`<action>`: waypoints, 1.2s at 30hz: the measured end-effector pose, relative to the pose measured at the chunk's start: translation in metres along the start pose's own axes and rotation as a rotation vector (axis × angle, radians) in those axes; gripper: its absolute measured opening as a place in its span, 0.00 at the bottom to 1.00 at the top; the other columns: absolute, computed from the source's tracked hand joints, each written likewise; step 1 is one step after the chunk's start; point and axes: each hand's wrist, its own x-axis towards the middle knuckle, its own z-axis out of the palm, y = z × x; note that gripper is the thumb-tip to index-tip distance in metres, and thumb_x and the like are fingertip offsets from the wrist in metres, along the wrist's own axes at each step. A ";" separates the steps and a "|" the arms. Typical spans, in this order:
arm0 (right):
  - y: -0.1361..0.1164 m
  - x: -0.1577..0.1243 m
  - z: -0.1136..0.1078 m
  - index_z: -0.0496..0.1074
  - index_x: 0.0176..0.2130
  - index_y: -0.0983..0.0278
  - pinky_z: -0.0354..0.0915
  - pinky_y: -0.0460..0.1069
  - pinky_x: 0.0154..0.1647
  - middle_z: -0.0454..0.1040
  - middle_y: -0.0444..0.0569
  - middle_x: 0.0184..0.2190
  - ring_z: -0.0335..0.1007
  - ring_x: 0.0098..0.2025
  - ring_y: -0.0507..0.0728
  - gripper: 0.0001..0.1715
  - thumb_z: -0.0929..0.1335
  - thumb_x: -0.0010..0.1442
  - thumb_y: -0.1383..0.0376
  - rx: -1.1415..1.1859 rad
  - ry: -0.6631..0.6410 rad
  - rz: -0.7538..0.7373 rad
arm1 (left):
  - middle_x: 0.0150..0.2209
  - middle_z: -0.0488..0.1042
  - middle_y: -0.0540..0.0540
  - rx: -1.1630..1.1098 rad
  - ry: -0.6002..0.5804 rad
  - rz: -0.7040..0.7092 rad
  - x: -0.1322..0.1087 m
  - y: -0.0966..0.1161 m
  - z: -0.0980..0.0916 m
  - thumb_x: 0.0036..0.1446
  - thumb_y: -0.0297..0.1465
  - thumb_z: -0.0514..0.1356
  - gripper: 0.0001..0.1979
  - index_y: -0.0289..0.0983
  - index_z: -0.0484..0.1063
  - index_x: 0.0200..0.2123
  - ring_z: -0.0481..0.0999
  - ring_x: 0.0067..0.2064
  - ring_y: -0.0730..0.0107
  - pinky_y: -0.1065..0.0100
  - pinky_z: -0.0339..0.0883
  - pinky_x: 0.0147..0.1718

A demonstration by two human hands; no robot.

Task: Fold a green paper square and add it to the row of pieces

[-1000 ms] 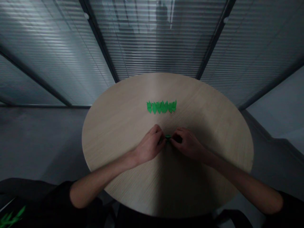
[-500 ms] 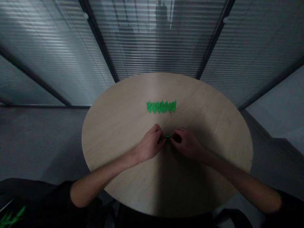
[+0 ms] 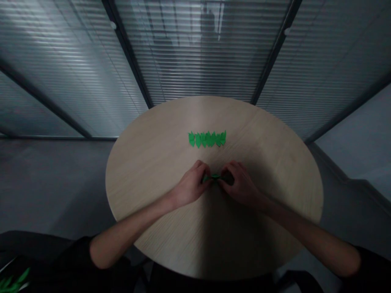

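A small green folded paper piece (image 3: 215,177) lies between my two hands near the middle of the round wooden table (image 3: 146,171). My left hand (image 3: 191,186) pinches its left end with curled fingers. My right hand (image 3: 240,185) pinches its right end; most of the piece is hidden under my fingers. Farther back on the table lies a row of several green folded paper pieces (image 3: 207,138), set side by side.
Glass walls with blinds and dark frames (image 3: 128,53) stand behind the table. Grey floor surrounds it. More green paper bits (image 3: 14,281) show at the bottom left corner, beside my dark sleeve.
My hands have stayed on the green piece, and the fingers shifted slightly so a little more green shows between them. The row at the back has not moved.
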 end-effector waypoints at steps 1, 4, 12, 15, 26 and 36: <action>0.000 0.000 0.000 0.67 0.37 0.61 0.64 0.59 0.49 0.72 0.51 0.39 0.67 0.44 0.63 0.10 0.72 0.59 0.66 -0.006 0.002 -0.004 | 0.39 0.66 0.48 -0.002 0.007 -0.008 0.000 0.000 0.001 0.61 0.26 0.63 0.04 0.37 0.69 0.38 0.68 0.34 0.69 0.67 0.65 0.31; -0.002 0.000 0.000 0.67 0.37 0.61 0.65 0.59 0.50 0.72 0.53 0.40 0.67 0.46 0.64 0.10 0.73 0.59 0.66 -0.001 0.003 -0.006 | 0.40 0.67 0.48 0.014 0.023 -0.013 0.001 0.002 0.003 0.63 0.29 0.63 0.05 0.37 0.69 0.39 0.69 0.34 0.69 0.66 0.65 0.30; 0.001 0.000 0.002 0.67 0.37 0.61 0.64 0.59 0.48 0.71 0.52 0.38 0.66 0.44 0.64 0.09 0.72 0.59 0.67 0.011 0.009 -0.024 | 0.39 0.67 0.47 0.059 0.040 0.016 0.001 0.005 0.006 0.64 0.28 0.62 0.04 0.37 0.68 0.38 0.69 0.34 0.68 0.65 0.65 0.31; 0.002 0.000 0.003 0.67 0.37 0.61 0.64 0.59 0.48 0.71 0.52 0.38 0.66 0.43 0.63 0.09 0.72 0.58 0.67 0.016 0.010 -0.023 | 0.40 0.67 0.47 0.059 0.032 0.005 0.001 0.004 0.007 0.64 0.28 0.62 0.04 0.37 0.68 0.38 0.69 0.34 0.69 0.65 0.64 0.31; 0.004 0.001 0.001 0.66 0.38 0.61 0.64 0.58 0.47 0.71 0.51 0.38 0.66 0.43 0.63 0.11 0.71 0.56 0.71 0.083 -0.007 0.005 | 0.41 0.66 0.47 -0.006 0.007 0.011 0.000 0.001 0.002 0.63 0.23 0.60 0.05 0.37 0.69 0.40 0.68 0.34 0.70 0.66 0.63 0.33; 0.008 0.004 -0.002 0.67 0.38 0.61 0.64 0.56 0.45 0.72 0.50 0.38 0.67 0.42 0.61 0.12 0.70 0.54 0.73 0.112 -0.032 0.002 | 0.39 0.66 0.47 -0.018 -0.024 0.034 -0.002 0.001 -0.004 0.62 0.23 0.60 0.03 0.36 0.70 0.39 0.67 0.36 0.68 0.65 0.63 0.34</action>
